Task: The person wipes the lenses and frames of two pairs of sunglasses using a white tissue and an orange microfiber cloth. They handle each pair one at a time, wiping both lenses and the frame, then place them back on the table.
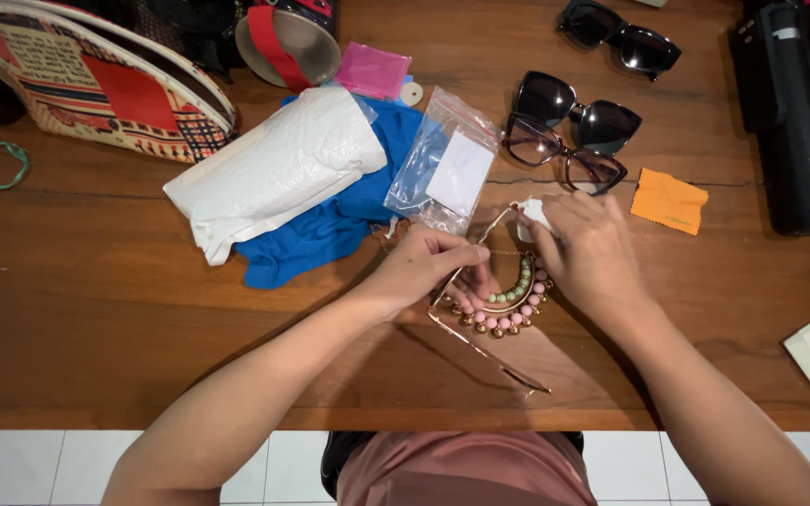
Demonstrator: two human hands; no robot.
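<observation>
At the centre of the frame, a clear flat bag [489, 328] is pinched at its edge by the left hand [424, 267], while a small white tag [532, 214] is gripped by the right hand [588, 253]. A beaded necklace [503, 309] of pink, green and gold lies inside, on the wooden table [96, 328]. Beads could likely be snagged if the bag is tugged. Sunglasses [564, 126] lie at upper right.

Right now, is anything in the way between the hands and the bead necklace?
No. The left hand and right hand already touch the necklace inside its clear bag; only the thin plastic may lie between.
</observation>
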